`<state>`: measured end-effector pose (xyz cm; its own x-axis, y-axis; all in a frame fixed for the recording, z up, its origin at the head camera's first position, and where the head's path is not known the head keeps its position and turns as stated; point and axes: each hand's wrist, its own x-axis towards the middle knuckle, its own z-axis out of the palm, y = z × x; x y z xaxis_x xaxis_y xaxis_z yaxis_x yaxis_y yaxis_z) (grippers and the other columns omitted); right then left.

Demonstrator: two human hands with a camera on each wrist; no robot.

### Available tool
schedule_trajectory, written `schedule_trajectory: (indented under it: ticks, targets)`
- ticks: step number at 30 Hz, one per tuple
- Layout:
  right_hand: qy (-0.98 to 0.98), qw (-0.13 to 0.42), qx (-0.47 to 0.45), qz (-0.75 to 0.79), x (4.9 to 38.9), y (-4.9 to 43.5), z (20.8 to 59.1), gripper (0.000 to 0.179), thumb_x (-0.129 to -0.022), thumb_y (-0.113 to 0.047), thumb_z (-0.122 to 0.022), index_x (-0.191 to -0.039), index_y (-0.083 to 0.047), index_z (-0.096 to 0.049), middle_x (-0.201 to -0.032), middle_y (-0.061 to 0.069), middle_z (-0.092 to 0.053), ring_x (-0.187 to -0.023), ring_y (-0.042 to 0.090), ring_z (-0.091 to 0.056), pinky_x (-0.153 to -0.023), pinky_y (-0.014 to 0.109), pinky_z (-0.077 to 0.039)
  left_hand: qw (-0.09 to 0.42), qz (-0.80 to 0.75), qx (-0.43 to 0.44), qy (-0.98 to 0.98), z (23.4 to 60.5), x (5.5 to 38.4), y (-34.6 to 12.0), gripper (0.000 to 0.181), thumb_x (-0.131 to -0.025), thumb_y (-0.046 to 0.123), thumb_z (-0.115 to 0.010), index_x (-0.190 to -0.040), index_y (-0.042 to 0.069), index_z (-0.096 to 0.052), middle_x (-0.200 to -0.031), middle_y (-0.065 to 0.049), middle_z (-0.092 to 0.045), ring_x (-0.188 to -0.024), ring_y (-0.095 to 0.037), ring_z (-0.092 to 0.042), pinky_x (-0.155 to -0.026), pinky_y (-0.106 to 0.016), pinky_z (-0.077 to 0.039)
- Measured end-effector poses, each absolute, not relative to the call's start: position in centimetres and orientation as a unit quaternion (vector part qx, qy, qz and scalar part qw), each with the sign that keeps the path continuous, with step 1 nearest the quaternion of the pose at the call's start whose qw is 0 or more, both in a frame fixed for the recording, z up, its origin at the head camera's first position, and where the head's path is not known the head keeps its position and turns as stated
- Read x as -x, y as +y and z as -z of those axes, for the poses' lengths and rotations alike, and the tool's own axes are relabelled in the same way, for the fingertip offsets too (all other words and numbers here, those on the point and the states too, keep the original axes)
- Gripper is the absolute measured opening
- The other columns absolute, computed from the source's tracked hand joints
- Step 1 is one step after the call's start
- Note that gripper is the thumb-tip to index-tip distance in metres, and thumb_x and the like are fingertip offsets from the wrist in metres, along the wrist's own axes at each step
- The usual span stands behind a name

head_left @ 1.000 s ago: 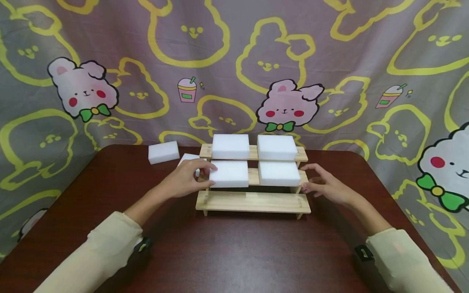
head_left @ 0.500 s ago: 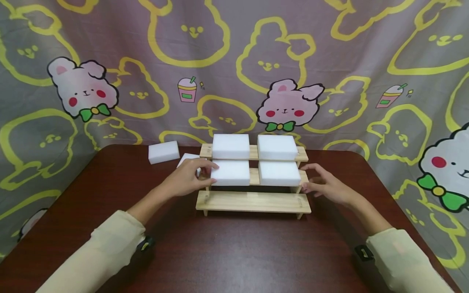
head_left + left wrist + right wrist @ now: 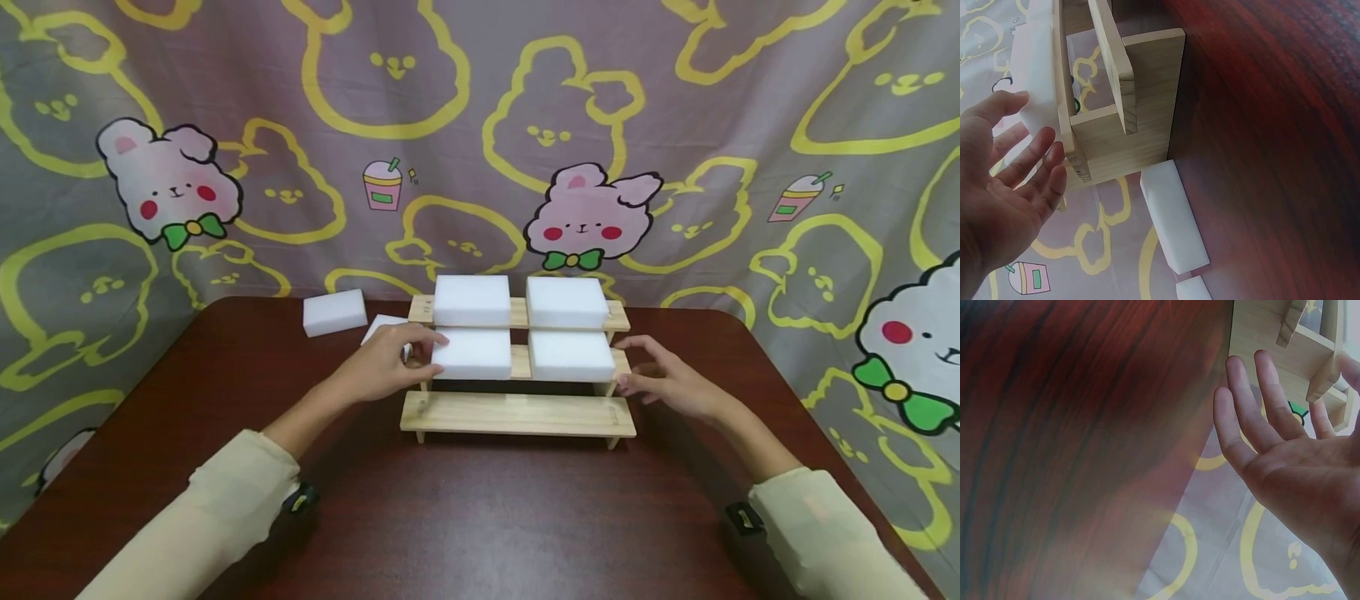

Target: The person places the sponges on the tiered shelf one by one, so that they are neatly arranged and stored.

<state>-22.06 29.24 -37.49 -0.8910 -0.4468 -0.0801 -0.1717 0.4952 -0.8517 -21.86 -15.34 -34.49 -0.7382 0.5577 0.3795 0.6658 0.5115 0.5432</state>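
Observation:
A three-tier wooden display rack [image 3: 517, 414] stands on the table. White foam blocks lie on it: a left block [image 3: 472, 300] and a right block [image 3: 567, 302] on the top tier, another right block [image 3: 572, 355] on the middle tier. My left hand [image 3: 378, 364] holds the left end of the middle tier's left foam block [image 3: 474, 354], thumb at its front corner and index finger behind. At the other end of that tier, my right hand [image 3: 671, 381] grips the shelf end between thumb and index finger. Its remaining fingers [image 3: 1246, 406] stretch out loosely.
Left of the rack, a loose foam block [image 3: 334, 312] lies near the table's back edge. A second loose block [image 3: 384, 331] is partly hidden behind my left hand. The dark red-brown table [image 3: 480, 517] meets a patterned curtain [image 3: 450, 167] at the back and sides.
The middle tier's left block has shifted slightly back and right with my left hand, then stayed almost still. My right hand keeps its place at the shelf end.

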Motion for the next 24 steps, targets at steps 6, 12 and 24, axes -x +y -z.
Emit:
schedule_trajectory:
  ticks: [6,12,24]
  targets:
    - [0.852,0.147,0.179,0.469,22.1,29.2,37.5,0.057,-0.103,-0.018,-0.063,-0.149,-0.004,-0.031,-0.118,0.023,-0.067,-0.105,0.036,-0.07,-0.084,0.047,-0.055,0.076,0.346,0.351,-0.867,34.4,21.8,-15.3,0.031,-0.087,0.005,-0.082,-0.116,-0.003,-0.073,-0.082,-0.004,-0.066,-0.075,-0.019,-0.058,-0.067,-0.026,-0.047]
    - [0.85,0.15,0.18,0.472,22.1,29.2,37.5,0.058,-0.103,-0.019,-0.063,-0.149,-0.004,-0.031,-0.117,0.023,-0.068,-0.106,0.036,-0.07,-0.084,0.048,-0.055,0.071,0.349,0.326,-0.876,34.2,21.3,-16.0,0.033,-0.087,0.008,-0.082,-0.118,0.001,-0.072,-0.086,-0.002,-0.067,-0.08,-0.016,-0.06,-0.067,-0.032,-0.051]
    - [0.849,0.146,0.186,0.472,22.0,29.3,37.5,0.057,-0.103,-0.017,-0.063,-0.148,-0.003,-0.031,-0.115,0.023,-0.068,-0.104,0.036,-0.071,-0.083,0.047,-0.055,0.094,0.32,0.255,-0.908,34.8,21.8,-19.9,0.021,-0.091,0.006,-0.077,-0.11,-0.002,-0.072,-0.082,-0.003,-0.069,-0.076,-0.016,-0.062,-0.069,-0.033,-0.052]
